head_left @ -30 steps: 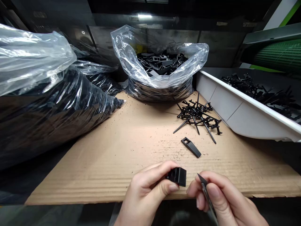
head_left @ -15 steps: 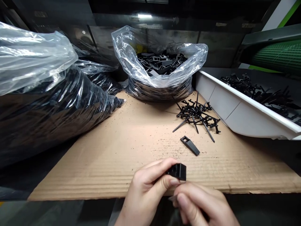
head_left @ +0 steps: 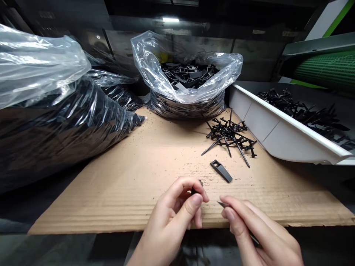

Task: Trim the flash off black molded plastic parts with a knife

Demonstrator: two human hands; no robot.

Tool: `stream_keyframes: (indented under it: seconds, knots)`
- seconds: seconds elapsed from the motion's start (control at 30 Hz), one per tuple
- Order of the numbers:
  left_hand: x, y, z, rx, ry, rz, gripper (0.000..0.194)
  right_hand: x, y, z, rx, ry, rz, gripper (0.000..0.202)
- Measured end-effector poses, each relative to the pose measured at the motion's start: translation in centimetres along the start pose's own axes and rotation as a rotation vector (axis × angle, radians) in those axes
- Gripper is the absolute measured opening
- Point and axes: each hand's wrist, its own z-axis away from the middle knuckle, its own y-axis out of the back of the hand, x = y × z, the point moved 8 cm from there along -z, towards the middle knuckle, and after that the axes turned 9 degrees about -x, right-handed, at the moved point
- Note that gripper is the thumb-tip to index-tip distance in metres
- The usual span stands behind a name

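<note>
Left hand [head_left: 170,218] curls round black part [head_left: 194,191], axis hidden; right hand [head_left: 257,227] pinches blade [head_left: 222,204] right of part, tip toward it.

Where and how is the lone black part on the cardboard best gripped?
Probably across the long edges of the black part, on its solid section, from the near side: it lies flat and elongated, with tangled black pieces beyond.
</note>
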Motion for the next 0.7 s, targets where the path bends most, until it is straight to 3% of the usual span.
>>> stream_keyframes:
  seconds: [0.1,0.17,0.27,0.5,0.6,0.7]
  knots:
    - [-0.8,-0.1,0.0,0.014,0.053,0.046,0.034,-0.7,0.1,0.1,0.025,0.142,0.121,0.027]
    - [-1.1,0.1,0.0,0.03,0.077,0.045,0.027,-1.2,0.0,-0.1,0.036,0.216,0.163,0.027]
    - [-0.6,0.8,0.2,0.105,0.049,-0.029,0.014,-1.4,0.1,-0.6,0.079,0.215,0.155,0.021]
    - [0.4,0.6,0.1,0.111,0.009,-0.126,0.016,-1.7,-0.6,-0.9,0.029,0.258,0.166,0.022]
    - [0.8,0.6,0.1,0.082,-0.049,-0.229,0.019,-1.0,-0.7,-0.9,0.008,0.185,0.113,0.029]
    - [1.5,0.3,0.2,0.019,-0.147,-0.337,0.021,0.5,-1.6,-1.4,-0.164,-0.026,-0.122,0.02]
